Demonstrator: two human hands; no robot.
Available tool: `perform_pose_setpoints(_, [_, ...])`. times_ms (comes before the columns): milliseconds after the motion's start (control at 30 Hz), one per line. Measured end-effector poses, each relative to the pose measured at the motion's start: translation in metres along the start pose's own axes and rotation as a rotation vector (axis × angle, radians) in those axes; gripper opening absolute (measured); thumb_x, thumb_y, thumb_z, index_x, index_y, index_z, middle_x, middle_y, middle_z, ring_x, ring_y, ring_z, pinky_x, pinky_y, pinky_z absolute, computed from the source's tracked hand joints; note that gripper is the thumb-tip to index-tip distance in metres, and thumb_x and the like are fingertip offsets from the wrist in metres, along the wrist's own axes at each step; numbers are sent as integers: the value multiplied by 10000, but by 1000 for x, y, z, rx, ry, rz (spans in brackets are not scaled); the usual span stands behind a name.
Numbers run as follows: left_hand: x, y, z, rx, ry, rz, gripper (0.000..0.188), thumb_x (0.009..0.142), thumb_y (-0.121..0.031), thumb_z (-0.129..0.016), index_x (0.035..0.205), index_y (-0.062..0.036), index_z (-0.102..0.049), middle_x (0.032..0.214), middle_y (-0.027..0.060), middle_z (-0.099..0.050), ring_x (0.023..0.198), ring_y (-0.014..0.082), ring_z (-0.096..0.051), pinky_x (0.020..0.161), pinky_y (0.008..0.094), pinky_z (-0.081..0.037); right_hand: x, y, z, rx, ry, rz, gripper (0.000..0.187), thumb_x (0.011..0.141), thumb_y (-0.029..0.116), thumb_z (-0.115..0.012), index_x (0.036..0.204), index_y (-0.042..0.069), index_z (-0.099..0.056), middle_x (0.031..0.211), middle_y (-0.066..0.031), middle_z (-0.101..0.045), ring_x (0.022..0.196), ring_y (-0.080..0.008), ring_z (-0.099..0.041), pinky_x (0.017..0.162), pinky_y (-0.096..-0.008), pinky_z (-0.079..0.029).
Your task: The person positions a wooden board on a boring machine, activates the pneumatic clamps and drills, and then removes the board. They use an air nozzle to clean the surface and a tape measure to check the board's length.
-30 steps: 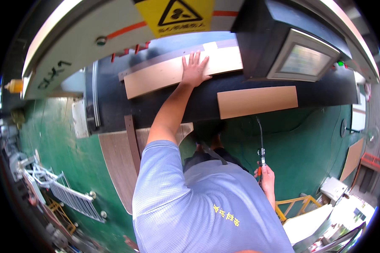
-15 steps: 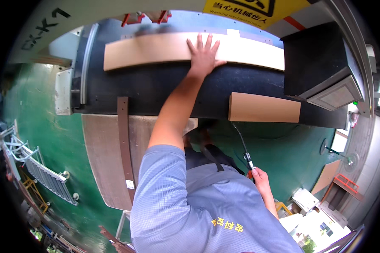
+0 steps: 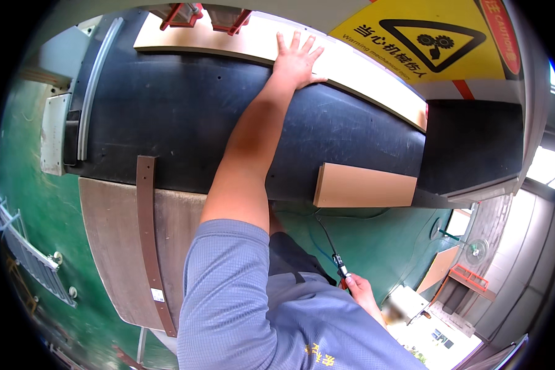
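My left hand (image 3: 296,63) lies flat with spread fingers on a long pale board (image 3: 228,36), its thumb over the near edge. The board lies at the far side of a black machine table (image 3: 185,86), its left part under two red-edged machine parts (image 3: 231,18). Low on the right, my right hand (image 3: 359,288) is wrapped round an air blow gun (image 3: 341,266). The gun's thin nozzle points up toward the table's front edge. Just beyond the nozzle tip, a short stack of brown boards (image 3: 367,185) rests on that edge.
A brown strip with holes (image 3: 147,228) lies across a worn wooden panel (image 3: 108,240) at the near left. A metal rail (image 3: 98,89) runs along the table's left end. At the right stand a black machine housing (image 3: 472,145) and a yellow warning sign (image 3: 435,40).
My left hand and the pale board have moved away from me across the table, under the red-edged parts. My view has shifted too. The blow gun stays in my right hand.
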State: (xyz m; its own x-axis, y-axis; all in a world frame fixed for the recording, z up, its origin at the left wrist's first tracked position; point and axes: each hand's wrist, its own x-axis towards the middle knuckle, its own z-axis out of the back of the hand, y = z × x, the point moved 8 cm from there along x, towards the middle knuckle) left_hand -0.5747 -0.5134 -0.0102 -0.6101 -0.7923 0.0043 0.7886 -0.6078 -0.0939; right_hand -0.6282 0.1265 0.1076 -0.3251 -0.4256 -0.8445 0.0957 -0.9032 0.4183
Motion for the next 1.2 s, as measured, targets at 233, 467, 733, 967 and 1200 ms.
perform_pose_setpoints(233, [29,4,-7,47,-11,16,965,889,-871,-491,1677,-358,-275,1764,29,-218,1622,368,-161,1224,771,-96,6,6,9,-55,12,-39,346,1094,270,-561,961,-8,-717,913,-68,-722,896,-178,-651,864,-334,-504])
perform_pose_setpoints(467, [49,3,3,-90,126,145,1201,712,-896,-697,1666,-272,-320,1724,84,-290,1616,357,-181,1222,780,-108,9,0,17,-99,43,-110,342,1103,274,-555,963,-1,-703,890,-39,-694,881,-155,-630,852,-317,-495])
perform_pose_setpoints(733, [64,5,2,-64,91,160,1254,696,-877,-739,1680,-245,-288,1742,113,-243,1624,321,-177,1247,744,-89,41,-7,18,-115,135,-81,313,1109,273,-557,1054,-8,-683,896,-35,-688,881,-134,-625,839,-309,-505])
perform_pose_setpoints(967, [80,-46,-9,-90,23,148,1263,693,-858,-752,1675,-206,-298,1692,125,-336,1608,363,-199,1229,746,-111,44,-7,20,-95,101,-181,354,1114,299,-556,1211,-13,-693,912,-29,-702,863,-132,-639,795,-306,-532])
perform_pose_setpoints(1200, [107,-128,-5,-248,132,47,1259,758,-779,-751,1691,-125,-216,1752,188,-178,1620,426,-101,1241,738,-54,42,-36,31,-144,41,-69,359,1098,291,-553,1246,-5,-693,904,-38,-733,853,-124,-661,781,-270,-520])
